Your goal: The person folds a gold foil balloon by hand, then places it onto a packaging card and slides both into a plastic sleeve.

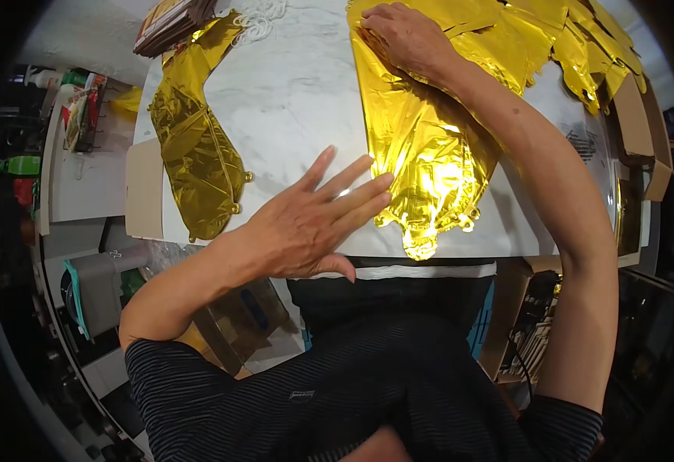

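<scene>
A shiny gold foil balloon [422,146], uninflated, lies flat on the white marbled table with its rounded, tabbed end at the front edge. My left hand [306,219] is open, fingers spread, palm down; its fingertips meet the left edge of this foil near the lower end. Farther up, my right hand [410,38] rests on the same gold foil with fingers bent downward and their tips by its left edge. Whether they pinch any foil is hidden. Another flat gold foil balloon [198,146] lies apart on the left.
More gold foil balloons [522,38] are heaped at the back right. A stack of brown packets [175,23] and white string [260,19] sit at the back left. Cardboard flaps [144,189] border the table's left side, and an open cardboard box [637,123] stands at the right.
</scene>
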Demonstrator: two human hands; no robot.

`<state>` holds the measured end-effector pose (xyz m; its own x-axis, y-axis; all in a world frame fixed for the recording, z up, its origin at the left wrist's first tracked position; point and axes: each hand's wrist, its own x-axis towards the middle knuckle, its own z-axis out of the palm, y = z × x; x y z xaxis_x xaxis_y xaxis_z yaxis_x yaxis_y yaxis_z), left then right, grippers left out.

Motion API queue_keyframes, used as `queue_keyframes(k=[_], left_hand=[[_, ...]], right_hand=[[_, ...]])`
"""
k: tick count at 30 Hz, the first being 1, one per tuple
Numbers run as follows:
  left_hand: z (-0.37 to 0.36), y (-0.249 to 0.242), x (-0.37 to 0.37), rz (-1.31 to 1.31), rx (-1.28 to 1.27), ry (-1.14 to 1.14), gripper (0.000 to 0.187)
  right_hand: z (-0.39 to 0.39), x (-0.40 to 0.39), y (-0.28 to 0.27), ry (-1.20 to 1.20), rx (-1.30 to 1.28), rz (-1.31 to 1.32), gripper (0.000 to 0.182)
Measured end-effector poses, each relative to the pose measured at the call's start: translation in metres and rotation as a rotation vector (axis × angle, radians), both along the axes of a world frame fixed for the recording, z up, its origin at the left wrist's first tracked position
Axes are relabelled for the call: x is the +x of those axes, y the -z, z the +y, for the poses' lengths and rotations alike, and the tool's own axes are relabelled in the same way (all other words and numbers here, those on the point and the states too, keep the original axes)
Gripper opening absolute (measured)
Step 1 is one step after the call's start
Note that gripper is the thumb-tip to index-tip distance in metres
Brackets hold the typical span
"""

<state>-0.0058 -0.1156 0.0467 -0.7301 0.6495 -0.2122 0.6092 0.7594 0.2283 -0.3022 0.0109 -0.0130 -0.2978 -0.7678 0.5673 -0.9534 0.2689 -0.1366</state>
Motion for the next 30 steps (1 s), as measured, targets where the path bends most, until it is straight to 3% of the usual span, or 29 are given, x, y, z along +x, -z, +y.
queue_keyframes(k=[1, 6, 8, 10, 14, 16, 23, 25, 29, 30], left_hand=[[0.001, -0.003, 0.005, -0.003, -0.003, 0.0, 0.111], [-0.012, -0.018, 0.012, -0.131, 0.084, -0.04, 0.107], [-0.019, -0.017, 0.0, -0.16, 0.164, -0.057, 0.102], [-0.027, -0.013, -0.02, 0.08, 0.3, -0.126, 0.07], [-0.024, 0.009, -0.07, 0.206, 0.386, -0.284, 0.07], [-0.02, 0.016, -0.087, 0.294, 0.161, -0.095, 0.059], [-0.013, 0.014, -0.055, 0.194, -0.013, -0.04, 0.072], [-0.015, 0.008, -0.045, 0.207, -0.061, -0.004, 0.074], [-0.019, 0.002, -0.046, 0.119, 0.06, 0.058, 0.068], [-0.021, 0.014, -0.057, 0.196, 0.195, -0.098, 0.068]], right_hand=[[0.0, 0.0, 0.001, 0.021, 0.007, -0.104, 0.025], [0.001, -0.007, 0.01, 0.05, 0.061, -0.031, 0.021], [0.002, -0.006, 0.006, 0.083, 0.122, -0.033, 0.03], [0.003, -0.002, 0.003, 0.117, 0.192, -0.052, 0.031], [0.0, -0.007, 0.008, 0.119, 0.228, -0.044, 0.031], [-0.001, -0.011, 0.018, 0.025, -0.039, 0.075, 0.025], [0.001, -0.01, 0.018, 0.002, -0.065, 0.096, 0.024], [0.002, -0.004, 0.005, 0.115, 0.181, -0.065, 0.033], [0.006, -0.002, 0.004, 0.079, 0.148, -0.057, 0.034], [0.006, -0.003, 0.005, 0.061, 0.134, -0.055, 0.035]])
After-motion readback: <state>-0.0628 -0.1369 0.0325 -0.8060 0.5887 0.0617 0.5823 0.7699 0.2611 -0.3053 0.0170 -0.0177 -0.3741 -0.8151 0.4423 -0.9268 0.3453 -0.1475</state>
